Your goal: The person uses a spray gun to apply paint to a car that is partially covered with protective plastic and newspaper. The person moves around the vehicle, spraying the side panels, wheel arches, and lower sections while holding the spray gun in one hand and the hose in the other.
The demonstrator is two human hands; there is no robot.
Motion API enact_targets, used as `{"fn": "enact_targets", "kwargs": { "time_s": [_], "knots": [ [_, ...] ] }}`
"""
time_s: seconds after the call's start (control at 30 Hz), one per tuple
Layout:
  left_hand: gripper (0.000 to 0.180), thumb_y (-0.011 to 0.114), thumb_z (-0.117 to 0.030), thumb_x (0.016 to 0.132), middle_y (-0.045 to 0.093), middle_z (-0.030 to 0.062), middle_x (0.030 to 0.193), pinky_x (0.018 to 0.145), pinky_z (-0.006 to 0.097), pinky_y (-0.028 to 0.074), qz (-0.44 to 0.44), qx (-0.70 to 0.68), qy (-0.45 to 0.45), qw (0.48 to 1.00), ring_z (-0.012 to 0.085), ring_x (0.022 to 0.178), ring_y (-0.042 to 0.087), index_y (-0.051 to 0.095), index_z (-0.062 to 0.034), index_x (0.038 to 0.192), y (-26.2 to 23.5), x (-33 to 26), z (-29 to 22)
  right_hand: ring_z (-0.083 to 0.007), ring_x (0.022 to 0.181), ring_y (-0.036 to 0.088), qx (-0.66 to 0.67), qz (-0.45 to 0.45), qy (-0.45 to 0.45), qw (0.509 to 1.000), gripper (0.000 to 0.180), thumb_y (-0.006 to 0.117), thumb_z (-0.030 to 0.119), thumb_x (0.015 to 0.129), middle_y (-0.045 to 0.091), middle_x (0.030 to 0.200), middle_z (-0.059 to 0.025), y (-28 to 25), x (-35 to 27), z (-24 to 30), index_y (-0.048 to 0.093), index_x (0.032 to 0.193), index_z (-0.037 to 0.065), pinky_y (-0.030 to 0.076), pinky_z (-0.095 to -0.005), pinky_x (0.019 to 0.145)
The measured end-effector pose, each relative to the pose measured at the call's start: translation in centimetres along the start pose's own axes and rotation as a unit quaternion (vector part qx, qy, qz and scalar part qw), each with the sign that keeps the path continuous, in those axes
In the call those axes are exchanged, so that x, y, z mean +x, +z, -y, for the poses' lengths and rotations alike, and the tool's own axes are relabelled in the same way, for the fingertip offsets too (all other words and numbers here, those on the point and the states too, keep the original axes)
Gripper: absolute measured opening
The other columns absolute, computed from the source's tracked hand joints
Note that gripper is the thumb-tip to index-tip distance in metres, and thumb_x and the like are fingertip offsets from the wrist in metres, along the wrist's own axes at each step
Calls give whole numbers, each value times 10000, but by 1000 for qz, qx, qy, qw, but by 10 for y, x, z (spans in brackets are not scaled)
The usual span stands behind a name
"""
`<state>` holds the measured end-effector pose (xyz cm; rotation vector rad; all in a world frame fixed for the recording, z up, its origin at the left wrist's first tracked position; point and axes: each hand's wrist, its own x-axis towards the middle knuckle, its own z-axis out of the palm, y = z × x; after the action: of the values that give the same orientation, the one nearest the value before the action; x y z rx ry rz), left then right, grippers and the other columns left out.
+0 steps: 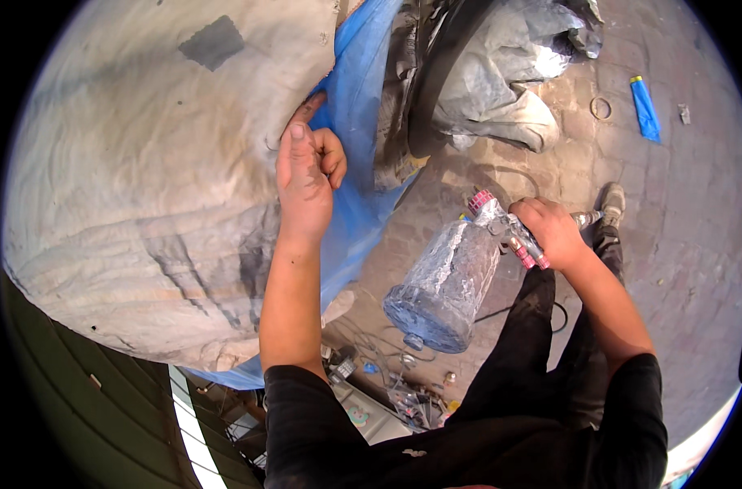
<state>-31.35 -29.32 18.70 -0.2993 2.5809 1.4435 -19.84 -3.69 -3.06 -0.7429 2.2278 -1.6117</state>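
— What is covering the far left?
— A stained, pale cloth (pixel 118 155) is stretching across that side, and a dark grey patch (pixel 214 43) is showing near its top.
— How is the left hand (pixel 306 167) sitting?
— It is resting at the cloth's right-hand edge, half curled: the index finger is pointing forward, the thumb is lying alongside, and the other fingers are bending in. Whether it is pinching any cloth, I'm not able to tell.
— And just right of it?
— Blue plastic sheeting (pixel 359 81) is hanging out from beneath the cloth. Lower down, some thin cables (pixel 379 352) are tangling on the ground.
— What is filling the middle?
— A big, paint-smeared grey-blue cup (pixel 444 281) is slanting down to the left. Beyond it, a crumpled silvery sheet (pixel 493 81) is lying in folds.
— Where is the cup joining on?
— To the spray gun (pixel 513 234), with its pinkish-red knobs; it is hanging in front of the person's legs.
— And the right hand (pixel 552 232)?
— It is closing firmly around the gun's body.
— What is lying farthest right?
— A thin ring (pixel 601 108), then a blue strip (pixel 646 112) with a yellow end, are lying on the paved floor (pixel 689 196).
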Motion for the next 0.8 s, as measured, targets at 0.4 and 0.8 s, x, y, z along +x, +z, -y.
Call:
{"fn": "enact_targets", "kwargs": {
  "time_s": [0.4, 0.8],
  "knots": [
    [774, 353, -583, 1000, 333, -18, 623, 494, 211, 291, 11, -55, -51, 997, 73, 540, 315, 374, 105, 1354, -6, -14, -8, -335, 957, 636, -189, -353, 26, 916, 205, 569, 124, 921, 674, 1018, -156, -112, 35, -12, 642, 1069, 2, 474, -401, 873],
    [763, 327, -583, 1006, 325, -24, 607, 473, 208, 250, -29, -34, -60, 997, 70, 517, 317, 391, 108, 1324, -4, 6, -11, -381, 916, 607, 152, 29, -34, 987, 237, 605, 183, 847, 641, 970, -168, -43, 8, 8, 597, 1023, 24, 486, -426, 789]
  ]
}}
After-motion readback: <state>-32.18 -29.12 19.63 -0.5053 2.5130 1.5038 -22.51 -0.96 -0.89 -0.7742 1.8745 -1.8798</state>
